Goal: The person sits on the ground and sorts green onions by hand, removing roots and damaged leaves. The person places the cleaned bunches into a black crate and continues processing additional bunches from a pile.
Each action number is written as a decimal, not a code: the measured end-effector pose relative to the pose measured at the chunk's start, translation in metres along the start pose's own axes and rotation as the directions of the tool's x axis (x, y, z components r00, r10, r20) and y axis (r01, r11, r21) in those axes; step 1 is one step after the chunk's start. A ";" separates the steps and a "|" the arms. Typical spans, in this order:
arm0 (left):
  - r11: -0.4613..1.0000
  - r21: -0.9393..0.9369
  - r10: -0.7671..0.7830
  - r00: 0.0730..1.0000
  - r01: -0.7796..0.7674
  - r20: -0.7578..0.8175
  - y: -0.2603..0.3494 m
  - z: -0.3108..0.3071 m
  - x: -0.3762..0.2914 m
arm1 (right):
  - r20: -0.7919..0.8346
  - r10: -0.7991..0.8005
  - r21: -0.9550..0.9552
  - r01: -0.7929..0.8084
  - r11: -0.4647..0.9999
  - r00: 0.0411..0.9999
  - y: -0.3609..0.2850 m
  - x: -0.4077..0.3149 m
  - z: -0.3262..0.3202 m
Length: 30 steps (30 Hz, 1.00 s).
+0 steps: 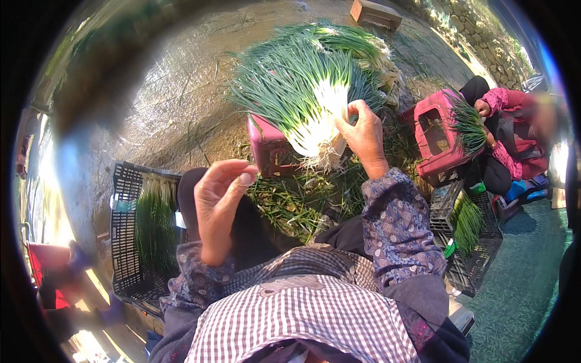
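A large heap of green onions lies on an upturned pink plastic stool before me, its white stems and roots towards me. My right hand is at the right edge of the white stems, thumb and forefinger close together at them; whether they grip a stem I cannot tell. My left hand is raised left of the roots, fingers curved and thumb near them, with nothing clearly visible in it. Cut leaves and trimmings lie on the ground between my knees and the stool.
At my left stands a black plastic crate holding green onions. Another black crate with green onions is at the right. Beyond it a co-worker handles a bunch over a pink stool. A wooden crate lies at the top.
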<state>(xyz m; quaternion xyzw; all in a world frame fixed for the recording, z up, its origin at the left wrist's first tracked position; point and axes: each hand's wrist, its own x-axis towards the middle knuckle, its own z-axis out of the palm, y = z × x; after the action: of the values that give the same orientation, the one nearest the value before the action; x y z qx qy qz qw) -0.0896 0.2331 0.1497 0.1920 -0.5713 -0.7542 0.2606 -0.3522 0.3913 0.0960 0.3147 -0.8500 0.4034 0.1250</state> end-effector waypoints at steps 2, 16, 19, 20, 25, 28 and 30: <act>0.998 -0.028 -0.058 0.994 0.061 0.090 -0.013 0.006 -0.005 | -0.027 -0.063 -0.105 0.060 0.993 0.998 0.007 0.004 0.010; 0.911 -0.097 -0.348 0.874 0.400 0.338 -0.051 0.035 -0.030 | 0.386 0.473 0.739 -0.572 0.356 0.792 -0.117 -0.142 -0.071; 0.875 -0.134 -0.382 0.832 0.466 0.402 -0.063 0.054 -0.036 | 0.594 0.426 0.672 -0.712 0.204 0.683 -0.104 -0.184 -0.057; 0.865 -0.125 -0.392 0.811 0.485 0.434 -0.068 0.053 -0.040 | 0.601 0.425 0.651 -0.723 0.231 0.677 -0.103 -0.191 -0.056; 0.878 -0.102 -0.394 0.826 0.468 0.403 -0.060 0.052 -0.042 | 0.571 0.372 0.621 -0.682 0.387 0.731 -0.107 -0.191 -0.062; 0.906 0.036 -0.400 0.823 0.422 0.403 -0.055 0.045 -0.046 | 0.554 0.342 0.542 -0.641 0.543 0.759 -0.098 -0.194 -0.065; 0.895 0.059 -0.426 0.812 0.441 0.399 -0.058 0.041 -0.051 | 0.506 0.210 0.459 -0.467 0.756 0.837 -0.096 -0.192 -0.063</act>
<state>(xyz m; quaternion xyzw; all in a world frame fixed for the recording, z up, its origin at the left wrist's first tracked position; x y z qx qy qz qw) -0.0838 0.3080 0.1047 0.1533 -0.5396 -0.8270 -0.0377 -0.1458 0.4777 0.1049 0.2536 -0.7410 0.5742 -0.2387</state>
